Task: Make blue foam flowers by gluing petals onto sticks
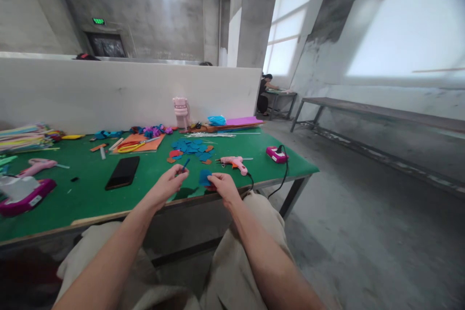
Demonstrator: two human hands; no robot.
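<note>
My left hand [169, 182] is closed, pinching a thin dark-blue stick-like piece [186, 164] that points up and to the right. Just right of it, my right hand [224, 185] grips the edge of a flat blue piece [204, 177] between thumb and fingers; whether it is paper or felt I cannot tell. Something reddish shows beneath that piece. Beyond both hands lies a pile of blue cut pieces [192, 147], with a few red and orange-brown ones beside it. A pink glue gun [234, 162] rests on the green table to the right of the pile.
A black phone [122, 173] lies left of my hands. Scissors with yellow handles [132, 147] sit on an orange sheet. Magenta power strips [276, 154] and a second glue gun [39, 165] are at the sides. A pink bottle-like object [181, 112] stands before the white partition [138, 89].
</note>
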